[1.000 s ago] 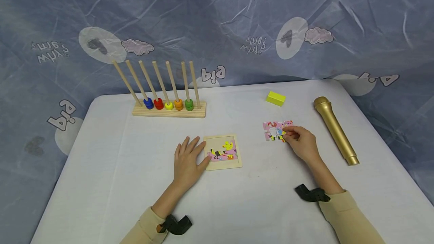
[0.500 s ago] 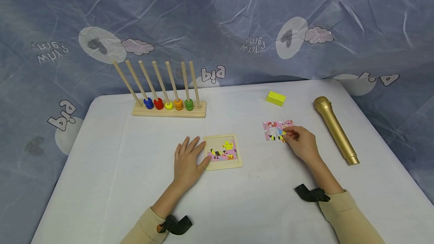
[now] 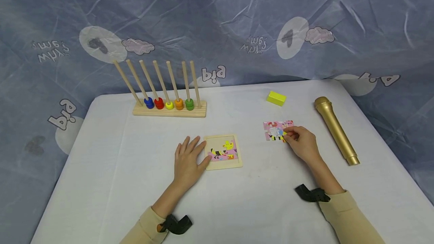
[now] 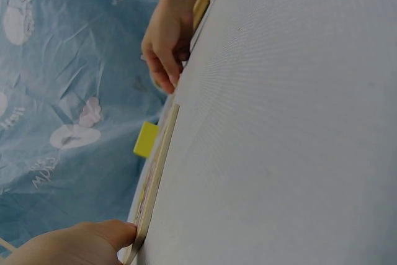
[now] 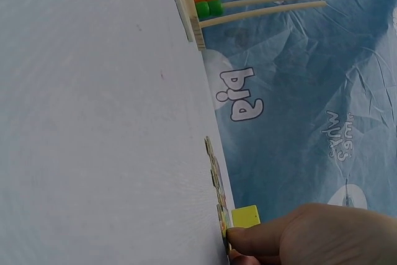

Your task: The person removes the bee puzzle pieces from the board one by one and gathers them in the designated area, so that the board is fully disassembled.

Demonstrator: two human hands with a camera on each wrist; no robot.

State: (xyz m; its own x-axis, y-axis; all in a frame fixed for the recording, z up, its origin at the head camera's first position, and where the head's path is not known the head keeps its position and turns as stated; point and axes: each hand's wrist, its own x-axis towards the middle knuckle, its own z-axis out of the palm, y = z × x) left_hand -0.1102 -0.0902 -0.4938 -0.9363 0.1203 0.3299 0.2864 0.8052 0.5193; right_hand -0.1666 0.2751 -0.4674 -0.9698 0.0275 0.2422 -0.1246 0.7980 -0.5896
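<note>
My left hand point(image 3: 188, 163) lies with spread fingers on the table, its thumb and index finger at the left edge of a square wooden puzzle frame point(image 3: 223, 168). Inside the frame, pink and yellow picture pieces point(image 3: 222, 155) fill the lower part, while bare wood shows at the upper left. My right hand point(image 3: 301, 142) pinches a puzzle piece at the right end of a group of flat, pink picture puzzle pieces point(image 3: 272, 131). In the right wrist view, the thumb point(image 5: 245, 240) presses against that end of the row. The fingers partly hide the piece.
A yellow block point(image 3: 276, 98) lies behind the loose pieces. To the right is a gold microphone-shaped stick point(image 3: 336, 131). At the back left stands a wooden peg rack point(image 3: 169, 113) with coloured beads. A printed blue-grey cloth point(image 3: 217, 29) hangs behind the white table point(image 3: 135, 168).
</note>
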